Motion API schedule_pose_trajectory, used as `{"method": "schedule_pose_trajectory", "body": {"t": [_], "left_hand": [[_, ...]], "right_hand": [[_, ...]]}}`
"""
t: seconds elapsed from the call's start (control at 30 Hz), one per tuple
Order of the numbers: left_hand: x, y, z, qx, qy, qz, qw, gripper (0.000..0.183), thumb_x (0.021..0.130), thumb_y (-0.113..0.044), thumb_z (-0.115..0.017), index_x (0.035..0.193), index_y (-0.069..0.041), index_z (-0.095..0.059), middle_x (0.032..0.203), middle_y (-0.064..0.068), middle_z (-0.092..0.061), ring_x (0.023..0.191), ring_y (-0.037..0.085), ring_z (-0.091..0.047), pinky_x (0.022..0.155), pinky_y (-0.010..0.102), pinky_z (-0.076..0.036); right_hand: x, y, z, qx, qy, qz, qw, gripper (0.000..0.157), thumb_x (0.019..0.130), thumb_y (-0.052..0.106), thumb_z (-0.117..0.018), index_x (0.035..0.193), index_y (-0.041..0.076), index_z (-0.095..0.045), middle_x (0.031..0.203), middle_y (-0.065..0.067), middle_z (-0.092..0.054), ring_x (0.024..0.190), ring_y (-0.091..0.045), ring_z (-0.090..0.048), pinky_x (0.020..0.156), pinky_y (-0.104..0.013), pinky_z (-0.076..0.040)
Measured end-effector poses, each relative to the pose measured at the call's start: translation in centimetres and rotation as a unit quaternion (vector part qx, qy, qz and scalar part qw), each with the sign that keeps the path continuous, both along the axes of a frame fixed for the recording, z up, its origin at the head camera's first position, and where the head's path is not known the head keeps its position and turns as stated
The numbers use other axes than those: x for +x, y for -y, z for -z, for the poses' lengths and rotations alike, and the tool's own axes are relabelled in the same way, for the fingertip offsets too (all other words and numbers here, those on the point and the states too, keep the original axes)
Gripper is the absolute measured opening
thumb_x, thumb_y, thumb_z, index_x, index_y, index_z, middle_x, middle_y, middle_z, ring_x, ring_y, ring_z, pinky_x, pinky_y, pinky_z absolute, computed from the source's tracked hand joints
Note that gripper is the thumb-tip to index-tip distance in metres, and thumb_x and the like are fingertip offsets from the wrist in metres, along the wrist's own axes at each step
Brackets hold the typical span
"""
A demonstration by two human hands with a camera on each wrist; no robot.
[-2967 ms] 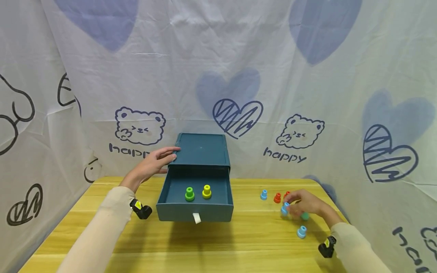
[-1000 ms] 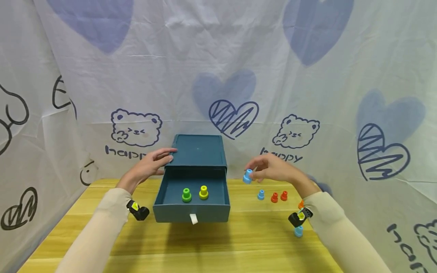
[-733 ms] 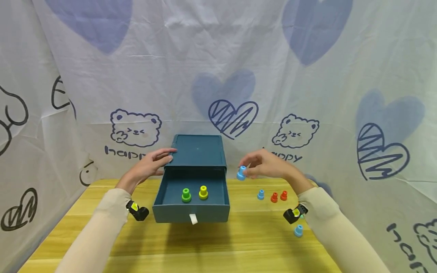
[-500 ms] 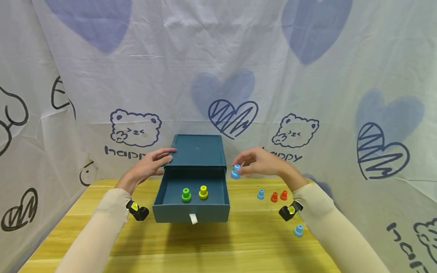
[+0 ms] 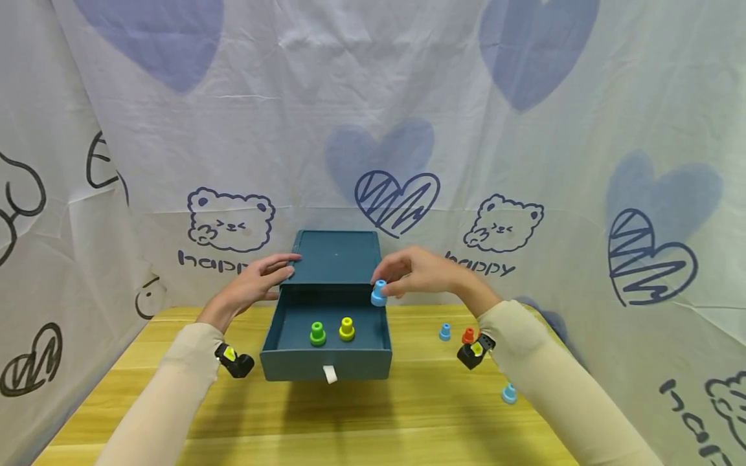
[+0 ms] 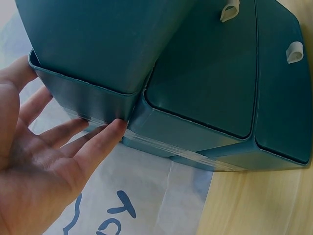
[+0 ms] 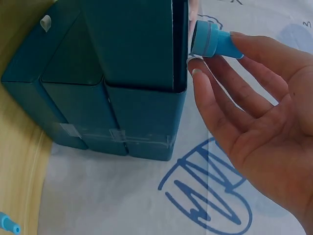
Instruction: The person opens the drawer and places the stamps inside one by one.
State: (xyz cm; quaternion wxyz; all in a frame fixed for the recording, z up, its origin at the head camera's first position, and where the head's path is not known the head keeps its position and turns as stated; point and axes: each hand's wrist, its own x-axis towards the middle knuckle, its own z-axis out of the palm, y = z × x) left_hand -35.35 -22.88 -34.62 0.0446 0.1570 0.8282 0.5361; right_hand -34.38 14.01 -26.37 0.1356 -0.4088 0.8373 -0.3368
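My left hand rests against the left side of a dark teal drawer cabinet, fingers spread and fairly straight; the left wrist view shows the fingertips touching its side wall. The top drawer is pulled out, with a white pull tab in front. Inside it stand a green stepped peg and a yellow stepped peg. Between thumb and fingers my right hand pinches a blue stepped peg, held upright over the drawer's right edge. In the right wrist view this blue peg is beside the drawer wall.
To the right on the wooden table stand a small blue peg, a red peg and a light blue peg. My right forearm hides part of that area. A patterned cloth hangs close behind the cabinet.
My right hand picked up the blue peg from the right side of the table, lifted it and carried it left to the drawer's edge. My left hand stays on the cabinet.
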Motion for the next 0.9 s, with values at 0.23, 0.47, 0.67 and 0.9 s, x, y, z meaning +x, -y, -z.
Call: {"method": "schedule_pose_trajectory", "body": {"t": [0.23, 0.47, 0.67, 0.9], "left_hand": [[0.0, -0.1, 0.0, -0.003, 0.000, 0.002, 1.0000, 0.060, 0.108, -0.042, -0.053, 0.160, -0.016, -0.038, 0.170, 0.020, -0.024, 0.156, 0.048, -0.023, 0.116, 0.068, -0.037], [0.0, 0.0, 0.0, -0.001, 0.002, 0.002, 1.0000, 0.060, 0.108, -0.043, -0.053, 0.160, -0.016, -0.038, 0.171, 0.020, -0.024, 0.157, 0.047, -0.023, 0.117, 0.069, -0.036], [0.0, 0.1, 0.0, 0.003, 0.004, 0.003, 1.0000, 0.061, 0.108, -0.043, -0.053, 0.160, -0.016, -0.038, 0.171, 0.019, -0.024, 0.157, 0.047, -0.022, 0.117, 0.069, -0.035], [0.0, 0.0, 0.1, 0.001, 0.001, 0.004, 1.0000, 0.062, 0.107, -0.043, -0.054, 0.160, -0.015, -0.037, 0.171, 0.020, -0.023, 0.157, 0.048, -0.021, 0.117, 0.069, -0.035]], "right_hand": [[-0.2, 1.3, 0.1, 0.005, 0.005, -0.004, 1.000, 0.026, 0.095, 0.010, -0.073, 0.120, 0.001, -0.071, 0.108, -0.013, -0.077, 0.093, -0.023, -0.073, 0.082, -0.034, -0.065], [-0.5, 2.4, 0.6, 0.032, 0.011, 0.002, 0.999, 0.023, 0.095, 0.010, -0.073, 0.118, 0.003, -0.072, 0.108, -0.011, -0.077, 0.091, -0.016, -0.071, 0.081, -0.034, -0.065], [-0.6, 3.0, 0.9, 0.047, 0.018, 0.007, 0.999, 0.022, 0.095, 0.009, -0.074, 0.116, 0.004, -0.073, 0.107, -0.010, -0.077, 0.088, -0.015, -0.070, 0.075, -0.036, -0.065], [-0.6, 3.9, 1.3, 0.082, 0.001, 0.009, 0.997, 0.020, 0.094, 0.011, -0.076, 0.114, 0.007, -0.076, 0.105, -0.008, -0.078, 0.085, -0.012, -0.070, 0.067, -0.038, -0.065]]}}
